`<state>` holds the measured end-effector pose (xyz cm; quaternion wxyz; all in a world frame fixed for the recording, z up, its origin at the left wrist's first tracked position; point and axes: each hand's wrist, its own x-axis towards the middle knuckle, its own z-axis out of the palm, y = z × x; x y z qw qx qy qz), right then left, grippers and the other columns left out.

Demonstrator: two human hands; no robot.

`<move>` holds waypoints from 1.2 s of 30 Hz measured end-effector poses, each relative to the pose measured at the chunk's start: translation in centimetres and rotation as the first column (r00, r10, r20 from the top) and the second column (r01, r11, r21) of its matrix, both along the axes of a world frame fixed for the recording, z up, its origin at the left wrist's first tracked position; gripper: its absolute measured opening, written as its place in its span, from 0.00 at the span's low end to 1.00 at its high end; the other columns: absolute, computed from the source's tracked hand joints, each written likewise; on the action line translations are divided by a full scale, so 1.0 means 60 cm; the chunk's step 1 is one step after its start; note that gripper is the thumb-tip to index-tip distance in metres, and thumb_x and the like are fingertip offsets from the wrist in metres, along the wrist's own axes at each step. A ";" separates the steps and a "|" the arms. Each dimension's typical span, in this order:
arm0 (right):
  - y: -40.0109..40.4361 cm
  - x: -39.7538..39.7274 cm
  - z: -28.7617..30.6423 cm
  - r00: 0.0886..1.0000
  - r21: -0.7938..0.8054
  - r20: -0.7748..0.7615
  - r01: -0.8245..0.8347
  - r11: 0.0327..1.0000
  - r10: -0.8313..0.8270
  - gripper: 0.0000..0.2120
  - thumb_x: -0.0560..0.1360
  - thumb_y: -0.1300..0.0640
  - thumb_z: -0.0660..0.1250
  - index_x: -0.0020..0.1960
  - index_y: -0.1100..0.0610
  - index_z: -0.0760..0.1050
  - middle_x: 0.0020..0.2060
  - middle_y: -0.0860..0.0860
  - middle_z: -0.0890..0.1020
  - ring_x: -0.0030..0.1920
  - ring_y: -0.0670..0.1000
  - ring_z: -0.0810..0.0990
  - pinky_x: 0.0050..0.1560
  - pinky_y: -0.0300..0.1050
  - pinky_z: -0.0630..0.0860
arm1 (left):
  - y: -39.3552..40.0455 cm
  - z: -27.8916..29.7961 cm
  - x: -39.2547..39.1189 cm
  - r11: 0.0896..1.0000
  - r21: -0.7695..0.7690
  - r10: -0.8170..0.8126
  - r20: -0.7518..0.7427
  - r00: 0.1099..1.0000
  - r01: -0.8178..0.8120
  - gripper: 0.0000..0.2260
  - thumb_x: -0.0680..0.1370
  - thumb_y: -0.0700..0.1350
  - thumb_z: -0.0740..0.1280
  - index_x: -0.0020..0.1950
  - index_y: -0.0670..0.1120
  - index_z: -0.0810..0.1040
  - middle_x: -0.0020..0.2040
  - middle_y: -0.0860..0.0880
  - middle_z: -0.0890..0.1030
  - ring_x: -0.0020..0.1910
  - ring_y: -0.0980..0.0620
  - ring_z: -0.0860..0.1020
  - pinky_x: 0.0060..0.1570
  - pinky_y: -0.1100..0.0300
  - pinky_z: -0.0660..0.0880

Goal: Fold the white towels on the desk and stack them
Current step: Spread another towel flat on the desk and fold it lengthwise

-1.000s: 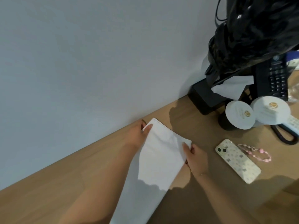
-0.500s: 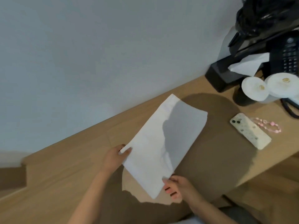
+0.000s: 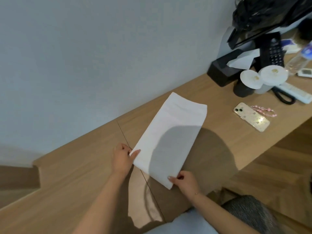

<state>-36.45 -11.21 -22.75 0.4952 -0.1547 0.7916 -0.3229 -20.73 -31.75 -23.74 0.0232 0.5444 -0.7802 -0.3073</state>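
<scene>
Fingers on both hands are pinching the near corners of the white towel (image 3: 170, 132): left hand (image 3: 121, 157) has the near-left corner, right hand (image 3: 185, 182) the near-right one. That towel lies flat on the desk (image 3: 76, 183), already a long narrow strip, its long axis running straight away from the fingers toward the wall. So I'd guess the next fold carries the near edge up to the far edge. Both hands look equally close. It looks smooth, with a shadow across its near half.

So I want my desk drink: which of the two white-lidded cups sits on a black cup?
The left lidded cup, nearer the towel; the right one has a pale body.
</scene>
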 end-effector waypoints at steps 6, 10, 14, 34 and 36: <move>-0.004 -0.020 -0.002 0.994 0.011 0.084 -0.076 0.997 0.075 0.10 0.70 0.50 0.76 0.39 0.53 0.78 0.37 0.45 0.82 0.38 0.42 0.80 0.33 0.29 0.71 | 0.008 -0.012 -0.009 0.991 -0.130 0.020 0.084 0.996 -0.008 0.21 0.78 0.61 0.63 0.37 0.46 0.77 0.46 0.49 0.73 0.49 0.47 0.70 0.50 0.53 0.67; -0.014 -0.098 0.015 0.946 -0.009 -0.310 -0.107 0.994 0.099 0.06 0.73 0.49 0.72 0.44 0.49 0.77 0.42 0.43 0.80 0.45 0.46 0.80 0.40 0.34 0.71 | -0.002 -0.012 0.001 0.981 -0.192 0.025 0.210 0.977 0.016 0.22 0.78 0.65 0.58 0.40 0.48 0.77 0.49 0.50 0.73 0.52 0.48 0.71 0.53 0.54 0.64; -0.065 -0.214 0.056 0.516 0.110 -0.785 -0.430 0.896 0.344 0.11 0.77 0.45 0.60 0.58 0.41 0.73 0.55 0.38 0.74 0.54 0.41 0.75 0.52 0.41 0.76 | -0.037 0.022 -0.003 0.949 -0.297 0.186 0.269 0.945 -0.102 0.12 0.80 0.56 0.62 0.54 0.49 0.77 0.58 0.48 0.74 0.57 0.46 0.71 0.52 0.53 0.62; -0.310 -0.368 -0.057 0.018 0.371 -0.756 -0.811 0.452 0.654 0.29 0.83 0.45 0.43 0.79 0.55 0.37 0.78 0.49 0.40 0.77 0.45 0.36 0.78 0.47 0.42 | 0.054 -0.047 -0.117 0.968 -0.223 0.176 0.289 0.941 -0.112 0.29 0.81 0.62 0.40 0.80 0.53 0.40 0.80 0.50 0.39 0.79 0.50 0.36 0.76 0.46 0.36; -0.307 -0.364 -0.057 0.047 0.360 -0.757 -0.803 0.475 0.652 0.29 0.83 0.45 0.43 0.79 0.56 0.37 0.78 0.49 0.39 0.77 0.45 0.36 0.78 0.47 0.41 | 0.048 -0.046 -0.107 0.964 -0.217 0.206 0.249 0.946 -0.153 0.29 0.82 0.61 0.41 0.80 0.52 0.42 0.81 0.49 0.40 0.79 0.50 0.37 0.77 0.47 0.39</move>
